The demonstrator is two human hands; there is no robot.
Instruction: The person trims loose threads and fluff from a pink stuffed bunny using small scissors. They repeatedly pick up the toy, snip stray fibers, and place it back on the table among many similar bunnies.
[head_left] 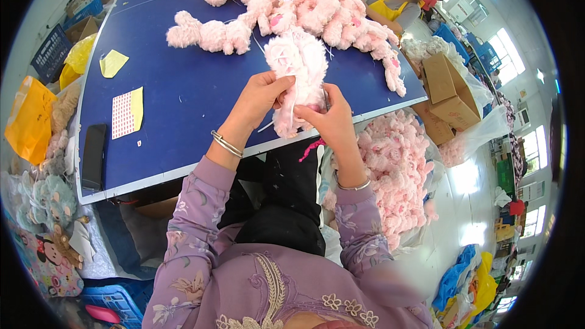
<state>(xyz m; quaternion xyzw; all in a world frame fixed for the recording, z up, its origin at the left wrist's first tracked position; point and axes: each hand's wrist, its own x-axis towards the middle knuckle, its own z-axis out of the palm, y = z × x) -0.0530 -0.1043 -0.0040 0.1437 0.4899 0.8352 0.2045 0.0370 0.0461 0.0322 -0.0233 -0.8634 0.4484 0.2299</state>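
A pale pink plush piece (pixel 297 64) with white thread or cord on it is held up over the near edge of the blue table (pixel 201 97). My left hand (pixel 263 99) grips its left side, thumb pressed on the fabric. On its lower right, my right hand (pixel 329 116) has closed its fingers and thumb, next to a darker pink patch. Just beyond lies a heap of pink plush pieces (pixel 304 3), some with loose white cords. One fluffy pink piece (pixel 210 33) stretches left from that heap.
A sticker sheet (pixel 127 114) and a dark oblong case (pixel 94 155) lie on the table's left side. Many pink plush pieces (pixel 393 170) fill a bag at the right, beside an opened cardboard box (pixel 448 91). A person in a yellow apron (pixel 390 9) sits across the table.
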